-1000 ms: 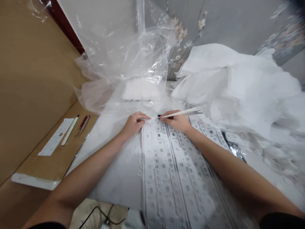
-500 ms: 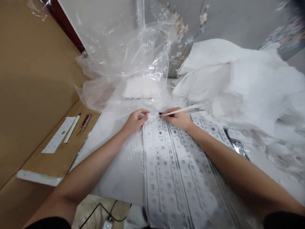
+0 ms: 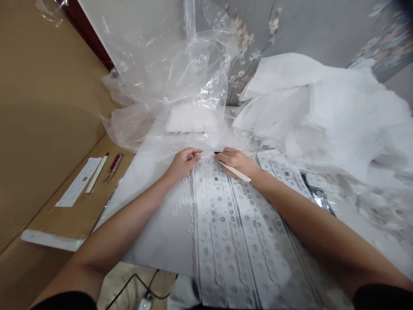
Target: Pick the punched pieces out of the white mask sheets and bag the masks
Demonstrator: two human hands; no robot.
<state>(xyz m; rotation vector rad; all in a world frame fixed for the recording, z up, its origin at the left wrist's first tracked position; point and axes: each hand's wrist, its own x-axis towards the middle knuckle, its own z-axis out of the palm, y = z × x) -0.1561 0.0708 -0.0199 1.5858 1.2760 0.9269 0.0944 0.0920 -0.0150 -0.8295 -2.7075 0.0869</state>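
My left hand (image 3: 182, 164) pinches the far left edge of a long white die-cut sheet (image 3: 226, 232) patterned with rows of small circles and squares. My right hand (image 3: 237, 161) rests on the same sheet's far end and grips a thin white pen-like tool (image 3: 235, 172), its dark tip (image 3: 217, 153) pointing away and its shaft lying back across my hand toward my wrist. The two hands are a few centimetres apart. Small loose white cut-outs (image 3: 181, 204) lie on the white surface left of the sheet.
Crumpled clear plastic bags (image 3: 167, 86) with a white stack (image 3: 192, 119) inside stand behind my hands. A heap of white sheets (image 3: 322, 112) fills the right. On the brown board at left lie a paper strip (image 3: 77, 187), a white stick (image 3: 96, 173) and a red tool (image 3: 113, 164). A cable (image 3: 145, 288) runs below.
The white tool in my right hand has swung round: its shaft pointed out to the right before, and now it lies back along my hand toward the wrist. My left hand stays pinched.
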